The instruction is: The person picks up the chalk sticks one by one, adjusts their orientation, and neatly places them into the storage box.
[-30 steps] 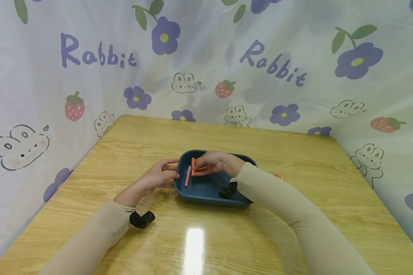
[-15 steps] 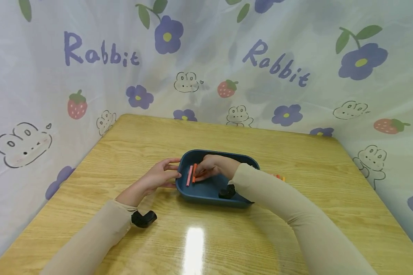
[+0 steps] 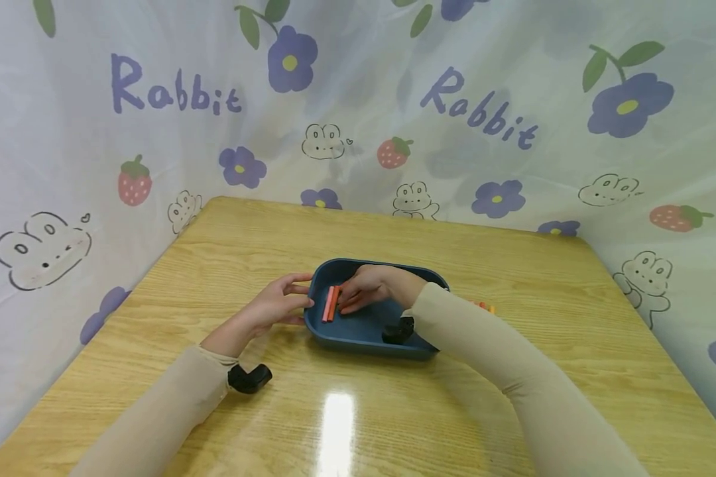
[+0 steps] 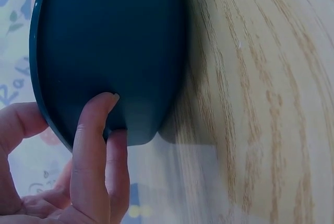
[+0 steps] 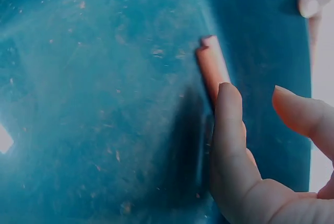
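Note:
In the head view a dark blue tray (image 3: 358,342) stands on the table. A pink chalk stick (image 3: 327,305) and an orange chalk stick (image 3: 334,305) lie side by side at its left end. My right hand (image 3: 377,285) is inside the tray. In the right wrist view its extended fingers rest against the orange chalk stick (image 5: 210,72), the thumb apart from it. My left hand (image 3: 274,306) touches the tray's left end from outside, with fingers spread. The left wrist view shows those fingers (image 4: 90,151) against the outer wall and rim.
Several chalk sticks (image 3: 483,305), partly hidden by the right sleeve, lie on the wooden table (image 3: 244,232) right of the tray. A patterned curtain (image 3: 358,99) borders the table at the back and sides. Each wrist carries a black camera mount (image 3: 249,378).
The orange chalk stick, earlier held in my right fingers, has gone down into the tray and left against the pink one. My right thumb has let go. The left hand stays at the tray.

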The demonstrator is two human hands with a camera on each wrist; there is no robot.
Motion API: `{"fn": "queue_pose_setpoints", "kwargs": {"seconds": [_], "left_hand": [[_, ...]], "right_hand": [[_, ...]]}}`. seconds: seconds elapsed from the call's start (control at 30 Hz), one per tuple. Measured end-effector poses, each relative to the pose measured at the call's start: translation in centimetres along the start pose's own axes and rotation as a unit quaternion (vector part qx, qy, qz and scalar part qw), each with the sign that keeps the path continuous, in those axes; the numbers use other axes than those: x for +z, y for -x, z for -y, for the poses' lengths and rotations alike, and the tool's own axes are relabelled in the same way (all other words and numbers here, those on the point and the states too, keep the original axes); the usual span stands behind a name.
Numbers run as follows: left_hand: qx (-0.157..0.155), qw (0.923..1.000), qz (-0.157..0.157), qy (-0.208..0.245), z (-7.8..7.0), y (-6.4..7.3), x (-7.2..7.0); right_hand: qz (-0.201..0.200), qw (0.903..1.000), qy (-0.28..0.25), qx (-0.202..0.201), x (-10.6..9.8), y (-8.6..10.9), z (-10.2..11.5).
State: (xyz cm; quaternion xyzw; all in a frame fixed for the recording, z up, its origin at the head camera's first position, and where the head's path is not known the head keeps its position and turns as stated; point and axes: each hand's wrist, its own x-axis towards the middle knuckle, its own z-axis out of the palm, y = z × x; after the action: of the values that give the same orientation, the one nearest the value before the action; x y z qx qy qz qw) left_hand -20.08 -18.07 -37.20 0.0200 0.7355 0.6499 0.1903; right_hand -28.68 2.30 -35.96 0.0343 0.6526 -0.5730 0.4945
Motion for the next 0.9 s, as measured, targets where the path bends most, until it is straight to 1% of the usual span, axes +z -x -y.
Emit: {"fn": "queue_pose_setpoints", "kwargs": {"seconds": [0.2, 0.37, 0.53, 0.9], "left_hand": [[0.004, 1.0, 0.0, 0.002, 0.1, -0.2, 0.0], [0.006, 1.0, -0.001, 0.001, 0.1, -0.1, 0.0], [0.009, 1.0, -0.001, -0.001, 0.0, -0.1, 0.1], [0.004, 0.9999, 0.0, -0.01, -0.1, 0.0, 0.2]], "right_hand": [[0.009, 0.9992, -0.016, -0.034, -1.0, 1.3, 0.0], [0.023, 0.9975, -0.007, -0.067, -1.5, 2.8, 0.1], [0.029, 0.9948, 0.008, -0.097, -2.0, 4.3, -0.1], [0.025, 0.9901, 0.01, -0.138, -3.0, 7.5, -1.7]]}}
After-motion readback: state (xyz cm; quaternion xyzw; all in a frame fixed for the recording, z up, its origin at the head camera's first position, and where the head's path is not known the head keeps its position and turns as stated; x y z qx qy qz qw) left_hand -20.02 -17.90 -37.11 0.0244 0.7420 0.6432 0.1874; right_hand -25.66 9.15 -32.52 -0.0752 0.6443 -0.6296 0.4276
